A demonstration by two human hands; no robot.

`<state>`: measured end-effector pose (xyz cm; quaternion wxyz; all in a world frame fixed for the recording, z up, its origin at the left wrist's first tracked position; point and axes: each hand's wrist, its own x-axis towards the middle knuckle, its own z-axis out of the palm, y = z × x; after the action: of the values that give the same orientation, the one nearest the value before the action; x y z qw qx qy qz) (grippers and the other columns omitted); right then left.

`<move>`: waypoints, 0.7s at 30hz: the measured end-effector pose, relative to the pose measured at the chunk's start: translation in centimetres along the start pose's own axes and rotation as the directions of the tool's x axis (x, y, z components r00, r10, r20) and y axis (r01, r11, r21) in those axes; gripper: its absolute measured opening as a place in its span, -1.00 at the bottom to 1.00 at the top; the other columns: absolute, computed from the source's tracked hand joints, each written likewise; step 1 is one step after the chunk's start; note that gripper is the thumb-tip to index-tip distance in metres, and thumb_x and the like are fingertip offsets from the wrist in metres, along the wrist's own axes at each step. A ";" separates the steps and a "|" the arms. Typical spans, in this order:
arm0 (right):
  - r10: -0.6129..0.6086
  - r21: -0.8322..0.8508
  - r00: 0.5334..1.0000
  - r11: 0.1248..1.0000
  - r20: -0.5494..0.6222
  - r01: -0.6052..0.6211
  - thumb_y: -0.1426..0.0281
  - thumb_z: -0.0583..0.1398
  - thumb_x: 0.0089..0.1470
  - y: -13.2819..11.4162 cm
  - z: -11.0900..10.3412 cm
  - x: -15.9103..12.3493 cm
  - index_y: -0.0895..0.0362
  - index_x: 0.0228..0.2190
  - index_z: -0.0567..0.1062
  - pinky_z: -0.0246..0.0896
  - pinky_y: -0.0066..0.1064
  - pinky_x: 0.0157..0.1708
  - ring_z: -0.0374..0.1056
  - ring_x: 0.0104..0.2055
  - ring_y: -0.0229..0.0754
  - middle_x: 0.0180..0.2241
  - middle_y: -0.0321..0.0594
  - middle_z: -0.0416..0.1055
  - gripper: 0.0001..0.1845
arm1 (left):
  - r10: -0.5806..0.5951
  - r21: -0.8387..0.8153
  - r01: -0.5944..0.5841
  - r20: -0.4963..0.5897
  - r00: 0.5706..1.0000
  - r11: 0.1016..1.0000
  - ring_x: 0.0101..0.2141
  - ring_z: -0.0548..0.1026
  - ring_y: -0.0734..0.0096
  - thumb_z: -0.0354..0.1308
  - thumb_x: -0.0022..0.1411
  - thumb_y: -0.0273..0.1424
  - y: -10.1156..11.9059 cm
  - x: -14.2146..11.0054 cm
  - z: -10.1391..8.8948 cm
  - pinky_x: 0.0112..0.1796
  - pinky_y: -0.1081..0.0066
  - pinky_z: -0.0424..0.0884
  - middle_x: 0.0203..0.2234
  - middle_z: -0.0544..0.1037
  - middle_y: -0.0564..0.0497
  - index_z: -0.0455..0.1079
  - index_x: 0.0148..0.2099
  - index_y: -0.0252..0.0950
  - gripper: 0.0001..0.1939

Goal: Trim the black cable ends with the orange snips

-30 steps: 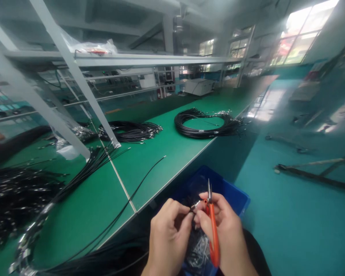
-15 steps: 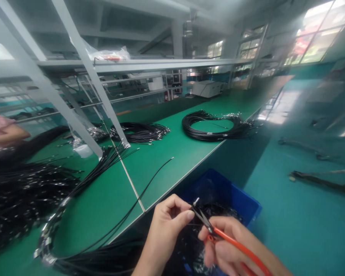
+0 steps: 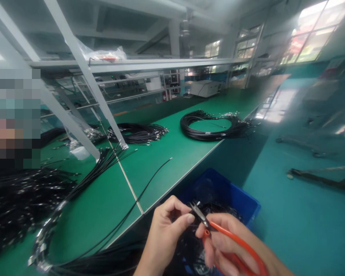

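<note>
My left hand [image 3: 168,228] pinches a thin black cable near its end, between thumb and forefinger. A short silver tip [image 3: 198,203] shows just past the fingers. In my right hand [image 3: 230,234] are pliers [image 3: 200,214] with orange handles and slim, pointed metal jaws. Those jaws lie close beside the cable end; whether they touch it I cannot tell. Both hands are held over a blue bin [image 3: 244,199] below the bench edge, with dark pieces inside it. A bundle of black cables [image 3: 43,237] curves across the bench at left.
Coiled black cables [image 3: 186,128] lie on the green bench [image 3: 158,180], with another coil [image 3: 138,134] behind the rack post [image 3: 103,107]. A heap of cables with metal ends [image 3: 25,203] covers the left side. One loose cable [image 3: 152,180] arcs over the bench.
The plier jaws have turned slightly and shifted a little left near the cable end. My left hand keeps its pinch. The view has shifted slightly.
</note>
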<state>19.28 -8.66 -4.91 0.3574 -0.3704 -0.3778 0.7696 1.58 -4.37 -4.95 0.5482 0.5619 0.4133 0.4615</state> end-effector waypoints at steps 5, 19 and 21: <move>0.035 -0.092 0.999 0.995 0.033 -0.032 0.28 0.19 0.00 -0.2 -0.4 0.9 0.19 -0.33 0.35 -0.14 -0.62 -0.78 0.05 -0.78 -0.49 -0.61 -0.28 0.43 -0.75 | 0.012 0.022 -0.011 -0.012 1.000 1.000 -0.51 0.29 0.51 0.28 0.03 -0.41 -0.1 0.2 0.0 -0.45 0.54 0.22 -0.58 0.38 0.12 0.39 -0.47 -0.32 -0.87; -0.030 -0.154 0.999 0.987 0.026 0.034 0.23 0.29 -0.13 0.8 -1.9 1.4 0.19 -0.34 0.34 -0.09 -0.68 -0.81 0.04 -0.79 -0.51 -0.63 -0.27 0.45 -0.64 | -0.117 -0.148 0.117 0.013 0.993 0.982 -0.59 0.17 0.58 0.29 0.00 -0.38 -0.4 0.5 -0.5 -0.55 0.58 0.08 -0.64 0.34 0.13 0.40 -0.47 -0.35 -0.84; -0.065 -0.101 0.998 0.993 0.021 0.067 0.20 0.30 -0.13 0.8 -2.2 1.5 0.19 -0.34 0.35 -0.10 -0.67 -0.81 0.01 -0.81 -0.52 -0.64 -0.26 0.44 -0.61 | -0.133 -0.175 0.136 0.029 0.991 0.975 -0.57 0.18 0.56 0.27 0.01 -0.38 -0.4 0.5 -0.5 -0.54 0.57 0.08 -0.62 0.36 0.11 0.39 -0.46 -0.35 -0.85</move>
<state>20.17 -7.10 -6.99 0.3598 -0.3685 -0.4317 0.7405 1.22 -3.71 -5.35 0.6294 0.4859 0.4030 0.4532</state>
